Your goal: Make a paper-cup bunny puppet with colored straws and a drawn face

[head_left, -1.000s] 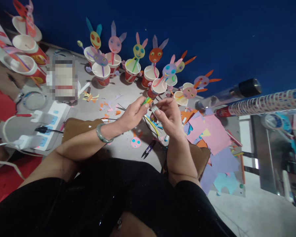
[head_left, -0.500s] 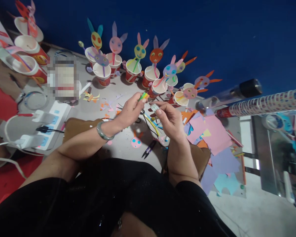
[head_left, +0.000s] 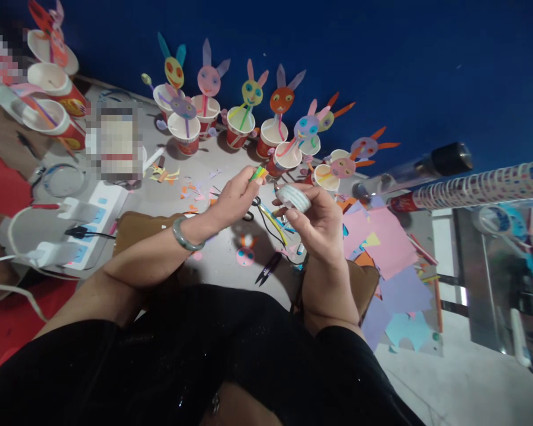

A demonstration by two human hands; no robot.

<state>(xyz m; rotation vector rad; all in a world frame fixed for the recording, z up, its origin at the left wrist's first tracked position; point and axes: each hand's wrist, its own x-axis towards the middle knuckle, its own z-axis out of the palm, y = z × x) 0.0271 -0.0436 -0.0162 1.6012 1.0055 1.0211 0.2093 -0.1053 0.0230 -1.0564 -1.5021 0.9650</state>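
Observation:
My left hand point(head_left: 240, 192) is closed, pinching small green, yellow and orange paper strips point(head_left: 259, 173) between thumb and fingers. In my right hand point(head_left: 317, 219) is a roll of tape point(head_left: 294, 199), pale with a printed pattern, gripped by thumb and fingers. The roll is apart from the strips, a little to their right. Below the hands a pink paper rabbit face point(head_left: 245, 255) with blue eyes and orange ears lies on the table point(head_left: 222, 269). Dark thread snips point(head_left: 267, 270) lie beside it. Black-handled scissors point(head_left: 254, 204) are partly hidden behind my left hand.
Several paper cups with rabbit heads point(head_left: 240, 121) line the back by the blue wall. Coloured paper sheets point(head_left: 393, 242) lie at right, under a long stack of cups point(head_left: 479, 184). A power strip point(head_left: 91, 222) with cables stands at left, near paper scraps point(head_left: 162, 174).
My right hand has moved slightly right and turned, so the tape roll now shows its round side and opening. My left hand has barely moved and keeps the strips.

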